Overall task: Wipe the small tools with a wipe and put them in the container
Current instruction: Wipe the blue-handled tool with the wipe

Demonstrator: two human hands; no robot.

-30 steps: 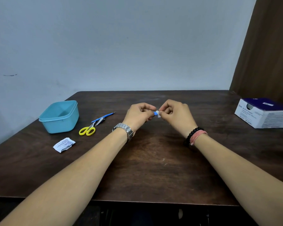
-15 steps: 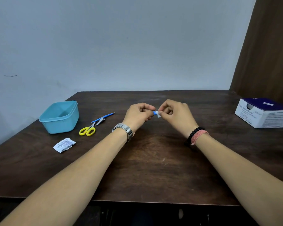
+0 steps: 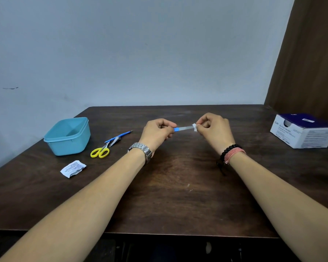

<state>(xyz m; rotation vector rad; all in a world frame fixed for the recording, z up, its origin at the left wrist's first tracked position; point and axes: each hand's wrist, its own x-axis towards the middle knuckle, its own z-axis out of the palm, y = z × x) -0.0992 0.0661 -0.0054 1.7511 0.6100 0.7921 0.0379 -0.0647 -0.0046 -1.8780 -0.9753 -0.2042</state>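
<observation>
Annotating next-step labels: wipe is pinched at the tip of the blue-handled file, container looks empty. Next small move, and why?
Probably carry the file left to the container and drop it in. The right hand pinches the wipe at the blade's far tip, so the stroke looks finished; the left hand grips the blue handle, on the container's side. A second pass is possible.

Both forearms reach forward — left hand (image 3: 157, 130) and right hand (image 3: 214, 127) raised, fingers curled, pinching.

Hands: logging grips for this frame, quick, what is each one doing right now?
Left hand: closed, gripping the blue handle of the nail file.
Right hand: closed, pinching the white wipe around the file's tip.
</observation>
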